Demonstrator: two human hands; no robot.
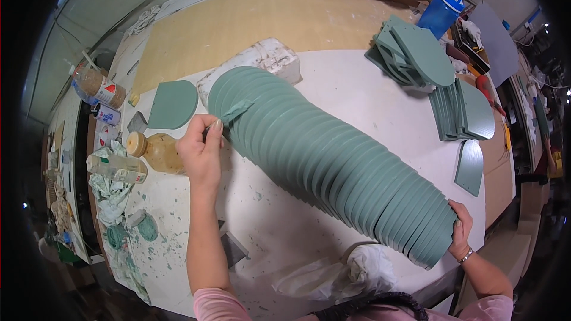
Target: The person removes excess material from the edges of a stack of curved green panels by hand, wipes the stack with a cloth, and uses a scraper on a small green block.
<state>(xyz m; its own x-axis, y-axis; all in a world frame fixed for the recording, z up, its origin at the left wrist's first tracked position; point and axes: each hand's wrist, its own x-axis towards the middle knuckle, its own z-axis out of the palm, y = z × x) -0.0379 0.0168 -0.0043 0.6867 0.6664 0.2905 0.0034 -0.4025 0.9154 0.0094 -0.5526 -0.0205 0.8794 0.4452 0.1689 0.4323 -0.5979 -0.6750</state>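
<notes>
In the head view, pinching a rag between thumb and fingers of the left hand, over the far left end of the row of green panels. Laying the right hand against the near right end; impossible to tell whether gripping. Slanting across the table, just beside the block at the far end. Crowded by bottles along the left edge, by a bag at the near edge. Open between row and stacks at far right.
</notes>
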